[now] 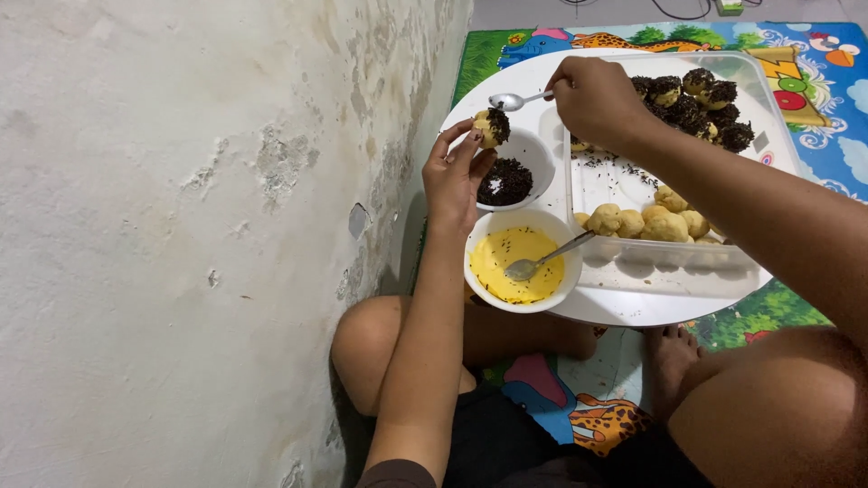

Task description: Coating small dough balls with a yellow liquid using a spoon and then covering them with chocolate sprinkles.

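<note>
Wall [181, 226] blocks left; bowls [523, 258] crowd tray [669, 298] edge (spoon handle juts); bare container floor [610, 181] mid-tray passable.

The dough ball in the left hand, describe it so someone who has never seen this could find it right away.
Start at the round white table by the wall, then find the small white bowl of dark sprinkles. Just above it, the left hand pinches a dough ball. Unlike the plain and fully coated balls in the clear tray, it is half pale, half sprinkled.
</note>
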